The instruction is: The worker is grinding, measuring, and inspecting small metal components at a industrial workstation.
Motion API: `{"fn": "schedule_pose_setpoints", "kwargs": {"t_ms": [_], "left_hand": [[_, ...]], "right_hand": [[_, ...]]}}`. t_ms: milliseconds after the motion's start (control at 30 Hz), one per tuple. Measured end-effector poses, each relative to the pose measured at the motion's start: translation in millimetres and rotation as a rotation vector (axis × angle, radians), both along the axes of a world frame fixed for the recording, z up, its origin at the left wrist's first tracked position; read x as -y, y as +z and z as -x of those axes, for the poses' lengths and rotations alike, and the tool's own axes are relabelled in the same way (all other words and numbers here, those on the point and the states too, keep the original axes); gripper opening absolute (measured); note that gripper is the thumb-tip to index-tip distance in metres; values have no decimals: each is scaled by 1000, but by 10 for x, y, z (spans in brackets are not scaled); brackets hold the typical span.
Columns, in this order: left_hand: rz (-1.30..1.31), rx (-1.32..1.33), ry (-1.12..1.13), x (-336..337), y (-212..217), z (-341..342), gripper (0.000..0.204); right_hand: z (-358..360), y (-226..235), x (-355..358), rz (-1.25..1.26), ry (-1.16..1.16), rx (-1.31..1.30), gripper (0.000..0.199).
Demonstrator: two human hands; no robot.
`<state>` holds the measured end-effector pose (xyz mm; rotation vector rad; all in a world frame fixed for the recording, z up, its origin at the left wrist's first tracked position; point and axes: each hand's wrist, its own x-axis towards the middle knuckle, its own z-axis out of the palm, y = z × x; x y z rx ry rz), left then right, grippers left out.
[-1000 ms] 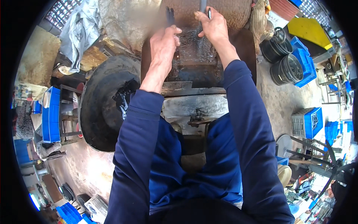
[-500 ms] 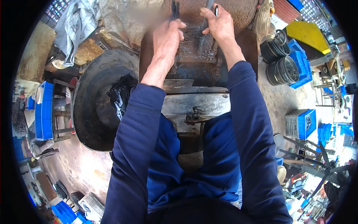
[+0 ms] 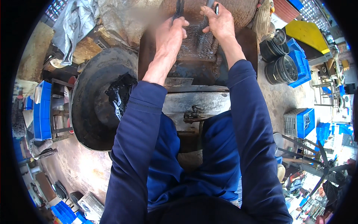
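My left hand (image 3: 169,37) is closed round a thin, dark, narrow piece (image 3: 179,8) that sticks up past its fingers toward the top edge. To its right, my right hand (image 3: 223,24) has its thumb and fingers closed on a grey, flat-looking piece (image 3: 210,4) with a black part beside it. Both pieces run out of view at the top, so their kind cannot be told. Beyond and between the hands is a wet, rough, brown rounded surface (image 3: 194,46), framed by dark metal side walls (image 3: 246,46).
A large dark basin (image 3: 87,108) at my left holds a heap of black pieces (image 3: 121,91). A pale metal ledge (image 3: 173,102) crosses before my knees. Black buckets (image 3: 281,71) and a blue crate (image 3: 306,121) stand on the right, with a fan (image 3: 326,168) lower down.
My left hand has shifted slightly up and right, and its dark piece now reaches higher and looks narrower. My right hand stays nearly in place, still holding the grey piece.
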<state>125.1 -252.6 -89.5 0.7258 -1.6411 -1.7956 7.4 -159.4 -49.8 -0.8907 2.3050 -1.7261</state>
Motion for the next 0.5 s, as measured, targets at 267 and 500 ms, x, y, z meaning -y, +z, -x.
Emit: {"fn": "schedule_pose_setpoints", "kwargs": {"t_ms": [267, 500], "left_hand": [[-14, -63, 41, -52, 149, -91, 25], [10, -92, 85, -41, 292, -226, 25]], "right_hand": [[145, -169, 12, -53, -5, -90, 33], [126, -134, 10, -20, -9, -15, 30]]}}
